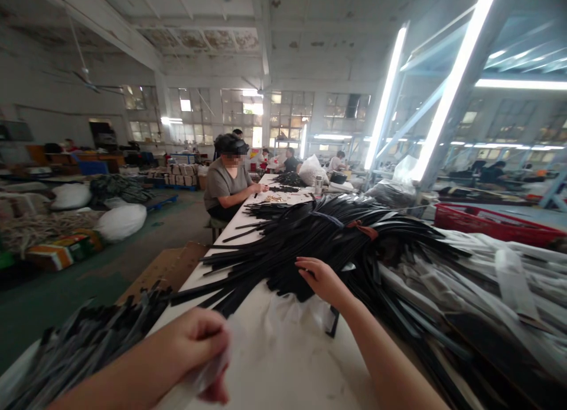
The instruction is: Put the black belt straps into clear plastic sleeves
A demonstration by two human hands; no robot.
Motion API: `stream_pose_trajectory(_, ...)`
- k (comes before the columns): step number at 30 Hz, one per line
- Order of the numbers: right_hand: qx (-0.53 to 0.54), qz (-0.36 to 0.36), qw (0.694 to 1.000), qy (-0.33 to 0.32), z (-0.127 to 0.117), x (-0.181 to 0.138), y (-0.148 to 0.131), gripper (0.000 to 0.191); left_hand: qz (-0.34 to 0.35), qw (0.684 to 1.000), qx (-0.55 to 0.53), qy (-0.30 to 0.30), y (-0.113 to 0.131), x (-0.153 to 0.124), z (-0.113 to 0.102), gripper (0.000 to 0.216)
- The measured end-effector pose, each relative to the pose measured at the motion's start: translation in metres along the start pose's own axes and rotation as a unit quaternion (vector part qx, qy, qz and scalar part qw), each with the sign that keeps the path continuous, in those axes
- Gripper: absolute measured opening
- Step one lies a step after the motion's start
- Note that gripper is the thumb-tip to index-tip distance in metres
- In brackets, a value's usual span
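Observation:
My left hand (pixel 206 339) is closed at the front of the white table (pixel 261 363), its fingers curled round a thin, clear plastic film (pixel 212 365); motion blurs it a little. My right hand (pixel 321 277) reaches over a large pile of long black strips (pixel 283 244), fingers stretched forward and a little bent, with a gap to the thumb. Nothing shows in its grip; whether its fingertips touch the strips I cannot tell. Beneath it, another crumpled piece of clear plastic (pixel 290 312) lies against the strip ends. Cloth ties (pixel 365 228) cross the pile.
Wrapped strips (pixel 491 280) in whitish plastic heap up at right, before a red crate (pixel 496 221). More dark strips (pixel 88 351) lie at lower left. A co-worker (pixel 230 182) sits along the table's left side. Cardboard (pixel 163 268) is on the floor; a lit metal frame (pixel 425 114) stands right.

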State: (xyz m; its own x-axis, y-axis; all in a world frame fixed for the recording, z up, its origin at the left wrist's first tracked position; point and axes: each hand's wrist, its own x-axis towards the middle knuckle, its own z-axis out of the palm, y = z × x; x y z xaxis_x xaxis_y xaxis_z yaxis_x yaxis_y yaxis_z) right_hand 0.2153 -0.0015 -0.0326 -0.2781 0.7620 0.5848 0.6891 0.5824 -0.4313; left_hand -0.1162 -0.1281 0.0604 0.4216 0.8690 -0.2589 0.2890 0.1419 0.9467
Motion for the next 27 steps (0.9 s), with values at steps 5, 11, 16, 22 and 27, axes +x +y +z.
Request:
stream_pose_trajectory(5, -0.094, -0.083, 0.988, -0.085, 0.013, 0.01, -0.044, 0.052, 0.056, 0.99, 0.025, -0.13, 0.015, 0.103, 0.053, 0.013)
stream_pose_trajectory(11, -0.106, -0.093, 0.972, -0.187, 0.04, 0.015, -0.053, 0.059, 0.061, 0.992, -0.019, -0.111, -0.004, 0.138, 0.056, 0.011)
stream_pose_trajectory(16, -0.16, -0.061, 0.974, -0.149, 0.049, 0.017, -0.061, 0.016, 0.083, 0.996, -0.022, -0.011, 0.003, 0.134, 0.022, 0.015)
stream_pose_trajectory(22, -0.21, -0.014, 0.972, -0.105, 0.042, 0.018, -0.057, 0.017, 0.153, 0.985, -0.011, 0.077, 0.009, 0.142, 0.004, 0.028)
stream_pose_trajectory(27, -0.226, 0.115, 0.967, 0.015, -0.007, 0.011, -0.03, 0.048, 0.226, 0.961, 0.026, 0.158, 0.009, 0.149, -0.008, 0.025)
